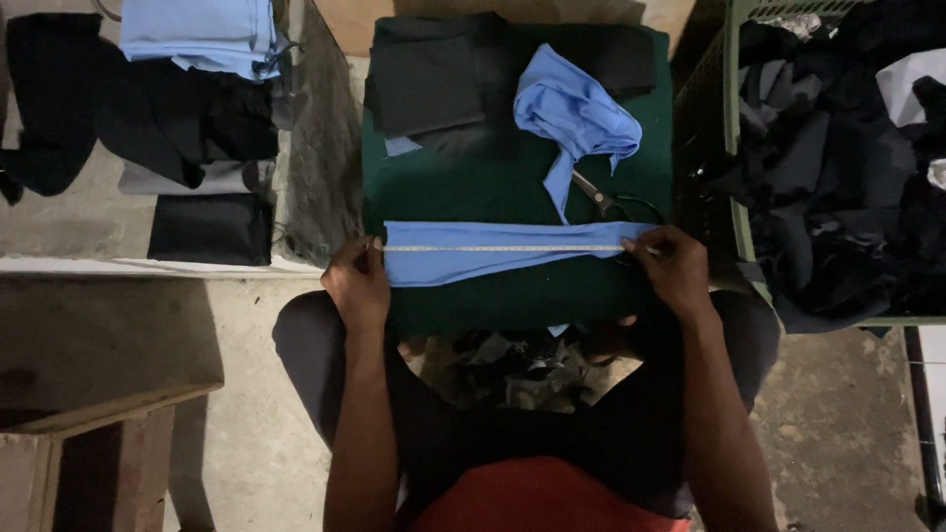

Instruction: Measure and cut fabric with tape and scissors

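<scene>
A folded strip of light blue cloth (pixel 493 258) lies across a dark green cloth-covered board (pixel 473 182) in front of me. A pale measuring tape (pixel 503 247) is stretched along the strip's top edge. My left hand (pixel 357 284) pinches the tape's left end against the cloth. My right hand (pixel 672 266) holds the tape's right end down at the strip's other end. A crumpled piece of light blue cloth (pixel 576 113) and black-handled scissors (pixel 606 200) lie just beyond the strip. Black fabric pieces (pixel 434 74) rest at the board's far side.
A green crate (pixel 737 212) full of dark fabric stands at the right. On the concrete ledge (pixel 69 227) to the left lie black cloths (pixel 148 118), a folded light blue stack (pixel 202 34) and a dark folded piece (pixel 212 229). Fabric scraps (pixel 512 366) lie between my legs. A wooden block (pixel 89 463) sits lower left.
</scene>
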